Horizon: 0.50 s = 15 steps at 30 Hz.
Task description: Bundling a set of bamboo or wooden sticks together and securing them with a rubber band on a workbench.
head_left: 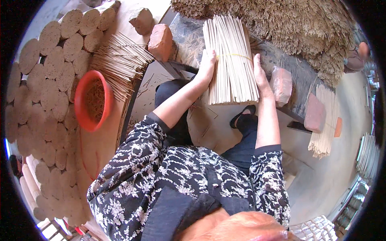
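My left hand (pixel 207 66) lies flat against the left side of a bundle of thin pale sticks (pixel 231 60), fingers stretched upward along it, and my right hand (pixel 260 74) presses flat against the opposite side, so the bundle is squeezed between my two open palms rather than gripped by curled fingers. The bundle stands on its lower ends just past my knees, fans slightly toward the bottom, and is cinched about its middle by a yellow band (pixel 235 55). It rests against the edge of a dark tabletop (pixel 189 36) that runs across in front of me.

Just beside my right hand a pinkish brick (pixel 281 84) sits on that tabletop, and a second one (pixel 315 112) lies further right. To the left of the bundle, a reddish brick (pixel 161 41) rests near the tabletop's corner, with a duller block (pixel 140 20) beyond it. Behind the tabletop a great heap of loose brown sticks (pixel 289 28) fills the upper right.

On my left, another fanned bunch of sticks (pixel 120 62) lies near a red bowl (pixel 93 100) holding brownish fibres. Further left, round tied bundles seen end-on (pixel 44 88) are stacked closely together. On the right, a pale bunch of sticks (pixel 323 120) hangs over the edge near the second brick
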### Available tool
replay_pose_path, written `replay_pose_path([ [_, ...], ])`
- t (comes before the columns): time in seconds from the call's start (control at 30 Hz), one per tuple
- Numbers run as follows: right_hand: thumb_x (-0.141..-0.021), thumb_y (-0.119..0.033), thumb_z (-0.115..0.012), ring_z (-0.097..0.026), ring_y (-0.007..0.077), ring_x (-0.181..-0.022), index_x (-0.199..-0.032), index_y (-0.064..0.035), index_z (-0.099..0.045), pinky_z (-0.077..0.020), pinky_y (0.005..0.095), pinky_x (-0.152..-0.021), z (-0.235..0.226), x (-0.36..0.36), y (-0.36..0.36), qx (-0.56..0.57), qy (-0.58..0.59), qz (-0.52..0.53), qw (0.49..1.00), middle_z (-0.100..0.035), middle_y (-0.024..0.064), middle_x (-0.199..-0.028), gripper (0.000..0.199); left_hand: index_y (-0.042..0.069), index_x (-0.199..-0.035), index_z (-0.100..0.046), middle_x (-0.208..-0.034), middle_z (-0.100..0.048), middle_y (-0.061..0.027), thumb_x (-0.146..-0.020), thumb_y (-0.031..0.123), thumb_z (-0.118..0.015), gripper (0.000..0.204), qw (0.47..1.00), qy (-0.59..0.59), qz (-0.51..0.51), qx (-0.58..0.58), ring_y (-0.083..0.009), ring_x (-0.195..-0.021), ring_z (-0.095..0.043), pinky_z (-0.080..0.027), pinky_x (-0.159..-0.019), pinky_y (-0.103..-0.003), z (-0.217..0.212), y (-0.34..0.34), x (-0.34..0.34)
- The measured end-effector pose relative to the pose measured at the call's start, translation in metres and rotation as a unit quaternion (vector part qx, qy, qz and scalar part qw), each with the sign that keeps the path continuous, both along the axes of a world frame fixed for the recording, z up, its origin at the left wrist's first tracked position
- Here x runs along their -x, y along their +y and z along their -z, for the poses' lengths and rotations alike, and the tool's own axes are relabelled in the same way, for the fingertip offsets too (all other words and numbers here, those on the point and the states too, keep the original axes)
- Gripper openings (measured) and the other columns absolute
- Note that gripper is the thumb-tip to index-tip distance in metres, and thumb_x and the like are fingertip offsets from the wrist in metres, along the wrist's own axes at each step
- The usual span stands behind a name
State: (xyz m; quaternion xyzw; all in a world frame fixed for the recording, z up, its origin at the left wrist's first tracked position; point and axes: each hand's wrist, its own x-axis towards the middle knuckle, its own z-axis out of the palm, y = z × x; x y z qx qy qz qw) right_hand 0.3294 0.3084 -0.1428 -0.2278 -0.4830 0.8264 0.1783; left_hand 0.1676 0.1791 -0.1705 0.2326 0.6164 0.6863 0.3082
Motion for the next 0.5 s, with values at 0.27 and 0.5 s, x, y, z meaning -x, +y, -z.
replay_pose_path([
  [0.27,-0.095,-0.061,-0.030,-0.059,0.0148,-0.103,-0.132,0.0018,-0.044,-0.0504,0.0286,-0.087,-0.044,0.008,-0.026,0.003,0.025,0.167,0.986,-0.060,0.0099,-0.116,0.074,0.007,-0.136,-0.040,-0.121,-0.057,-0.0083,-0.097,0.049,-0.040,0.057,0.997,-0.079,0.004,-0.001,-0.0187,-0.102,-0.058,-0.046,-0.091,-0.035,-0.062,-0.006,-0.006],
  [0.5,-0.097,-0.055,-0.032,-0.037,0.0187,-0.129,-0.139,0.0026,-0.034,-0.0282,0.0283,-0.107,-0.015,0.007,-0.031,-0.098,-0.006,0.028,0.995,-0.038,0.0125,-0.143,0.072,0.004,-0.133,-0.041,-0.122,-0.055,-0.0066,-0.098,0.042,-0.042,0.051,0.998,-0.031,0.046,0.028,-0.0160,-0.109,-0.052,-0.041,-0.096,-0.033,-0.013,-0.016,0.004],
])
